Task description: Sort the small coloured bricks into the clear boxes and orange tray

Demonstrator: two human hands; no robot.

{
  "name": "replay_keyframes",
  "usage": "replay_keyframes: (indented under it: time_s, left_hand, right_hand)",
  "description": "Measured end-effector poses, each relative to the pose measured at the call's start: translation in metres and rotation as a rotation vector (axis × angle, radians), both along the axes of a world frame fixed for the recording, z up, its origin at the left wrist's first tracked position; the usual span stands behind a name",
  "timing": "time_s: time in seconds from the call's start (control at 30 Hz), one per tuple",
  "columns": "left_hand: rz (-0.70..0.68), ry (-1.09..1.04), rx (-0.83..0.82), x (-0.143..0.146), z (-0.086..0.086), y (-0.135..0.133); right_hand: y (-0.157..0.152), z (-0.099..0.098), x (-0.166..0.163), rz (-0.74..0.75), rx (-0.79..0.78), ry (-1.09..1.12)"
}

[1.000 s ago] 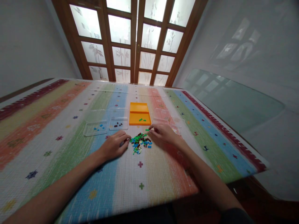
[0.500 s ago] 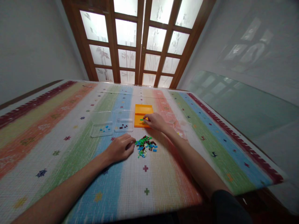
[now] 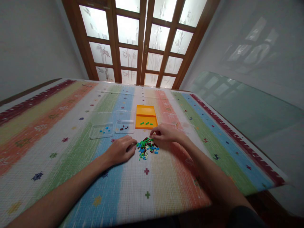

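A small heap of green, blue and dark brown pieces [image 3: 147,148] lies on the striped cloth. My left hand [image 3: 121,150] rests palm down just left of the heap, fingers curled loosely, and what it holds, if anything, is hidden. My right hand [image 3: 165,134] is at the heap's upper right edge, fingertips pinched together over the pieces. Beyond the heap, an orange tray [image 3: 146,117] holds three green pieces. To its left, one clear tray [image 3: 125,126] holds dark pieces and another clear tray [image 3: 101,130] holds blue pieces.
The table is covered by a rainbow-striped cloth [image 3: 71,133]; its right edge [image 3: 237,139] borders a glass sheet. More clear trays [image 3: 175,122] sit right of the orange one. Wooden glazed doors [image 3: 142,41] stand behind the table.
My right hand went out to the orange tray, left a green piece there, and has come back to the heap. My left hand stayed beside the heap.
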State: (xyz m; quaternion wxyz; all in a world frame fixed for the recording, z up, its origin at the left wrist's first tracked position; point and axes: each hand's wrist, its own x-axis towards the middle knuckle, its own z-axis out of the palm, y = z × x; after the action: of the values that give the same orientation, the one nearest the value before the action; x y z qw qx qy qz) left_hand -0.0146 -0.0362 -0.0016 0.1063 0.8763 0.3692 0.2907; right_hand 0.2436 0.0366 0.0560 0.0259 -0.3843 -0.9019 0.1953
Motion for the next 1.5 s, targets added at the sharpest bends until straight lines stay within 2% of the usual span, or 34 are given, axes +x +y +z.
replay_keyframes:
  time_s: [0.1, 0.23, 0.5, 0.73, 0.97, 1.13, 1.37, 1.5]
  left_hand:
    - [-0.007, 0.010, -0.002, 0.000, 0.001, 0.000]
    - [-0.011, 0.009, -0.005, -0.001, 0.002, 0.000]
    - [-0.007, 0.008, -0.019, -0.001, 0.001, 0.001]
    - [-0.011, 0.011, -0.024, -0.001, 0.001, 0.001]
    - [-0.021, -0.004, -0.033, -0.002, 0.001, 0.001]
    - [-0.020, 0.000, -0.046, -0.002, 0.002, 0.001]
    - [-0.019, -0.004, -0.087, -0.003, -0.001, 0.002]
    - [-0.014, -0.005, -0.094, -0.003, 0.000, 0.002]
  right_hand:
    - [-0.013, -0.009, 0.003, -0.031, -0.057, 0.004]
    - [-0.022, -0.013, 0.002, -0.084, -0.042, 0.032]
    - [-0.023, -0.014, 0.006, -0.099, -0.020, 0.090]
    - [0.002, -0.010, 0.002, -0.174, 0.180, 0.141]
    - [0.038, -0.006, -0.022, -0.286, 0.252, 0.081]
    - [0.055, -0.010, -0.036, -0.290, 0.283, -0.013]
    - [0.063, -0.014, -0.042, -0.338, 0.285, -0.137]
    - [0.053, -0.006, -0.035, -0.308, 0.300, -0.085]
